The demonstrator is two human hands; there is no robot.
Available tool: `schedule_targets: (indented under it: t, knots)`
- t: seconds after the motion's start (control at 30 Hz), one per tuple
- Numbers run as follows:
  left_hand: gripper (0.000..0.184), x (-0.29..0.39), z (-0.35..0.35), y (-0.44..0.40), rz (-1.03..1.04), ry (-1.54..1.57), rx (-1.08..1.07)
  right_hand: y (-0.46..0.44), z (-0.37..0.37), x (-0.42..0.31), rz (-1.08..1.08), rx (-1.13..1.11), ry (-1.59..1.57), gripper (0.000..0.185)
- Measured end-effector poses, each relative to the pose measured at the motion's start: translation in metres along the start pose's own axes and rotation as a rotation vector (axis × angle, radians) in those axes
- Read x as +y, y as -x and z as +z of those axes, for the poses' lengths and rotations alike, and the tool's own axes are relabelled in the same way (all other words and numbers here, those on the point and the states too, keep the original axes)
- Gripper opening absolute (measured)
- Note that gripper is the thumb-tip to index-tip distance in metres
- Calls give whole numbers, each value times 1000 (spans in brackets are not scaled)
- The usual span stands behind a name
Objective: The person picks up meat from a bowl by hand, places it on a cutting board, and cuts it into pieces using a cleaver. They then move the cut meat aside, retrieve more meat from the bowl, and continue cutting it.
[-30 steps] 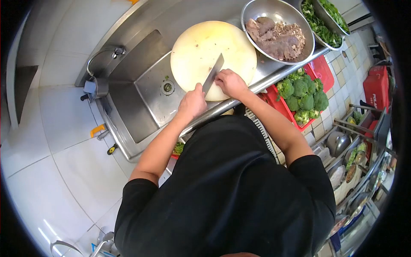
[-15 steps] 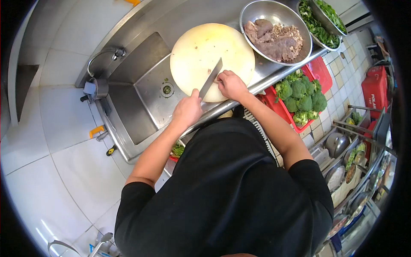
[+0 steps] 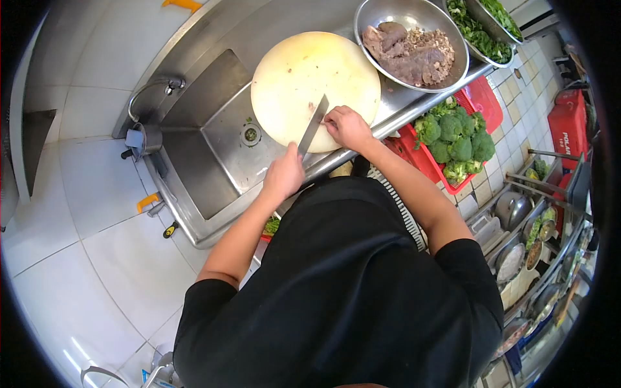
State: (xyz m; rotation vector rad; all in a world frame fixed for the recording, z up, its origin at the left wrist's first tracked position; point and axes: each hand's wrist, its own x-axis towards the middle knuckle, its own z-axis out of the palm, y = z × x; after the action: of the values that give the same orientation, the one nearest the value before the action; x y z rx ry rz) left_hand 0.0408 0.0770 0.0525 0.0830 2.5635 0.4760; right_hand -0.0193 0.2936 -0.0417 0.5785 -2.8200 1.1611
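Note:
My left hand [image 3: 284, 173] is closed round the handle of a cleaver-like kitchen knife [image 3: 313, 127], its blade slanting up and away across the near part of the round chopping board [image 3: 310, 64]. Beside the blade, my right hand [image 3: 347, 127] rests near the board's edge with its fingers curled and pressed together. Whatever lies under those fingertips is too small and hidden to name. A few small brownish scraps [image 3: 311, 106] lie on the board near the knife's tip.
A steel bowl [image 3: 357, 26] of cooked-looking meat stands right of the board, with bowls of chopped greens [image 3: 482, 42] beyond. Broccoli [image 3: 460, 149] fills a red basket [image 3: 458, 189] below the counter edge. A steel sink [image 3: 187, 161] with a tap [image 3: 173, 84] lies left.
The view has shifted slightly. The knife blade has drawn back a little toward me with my left hand; my right hand keeps nearly the same place on the board.

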Motion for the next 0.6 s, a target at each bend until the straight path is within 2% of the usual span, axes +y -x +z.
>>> schedule_targets:
  t: [0.07, 0.17, 0.27, 0.4, 0.5, 0.6]
  knots:
    - [23, 8, -3, -20, 58, 29, 50, 1, -3, -3, 13, -23, 1, 13]
    - [21, 19, -32, 0, 73, -8, 18, -4, -6, -1, -19, -15, 17, 12]
    - [21, 16, -19, 15, -33, -40, -57, -3, -1, 4, -52, -5, 42, 12]
    - [24, 22, -6, -15, 10, -30, -20, 0, -3, 0, -22, -28, 58, 11]
    - [23, 21, -35, 12, 31, -54, -70, 2, -2, 1, -60, 8, 29, 11]
    - [23, 24, -11, 10, -67, -18, -62, 4, 3, 6, -103, 27, 36, 10]
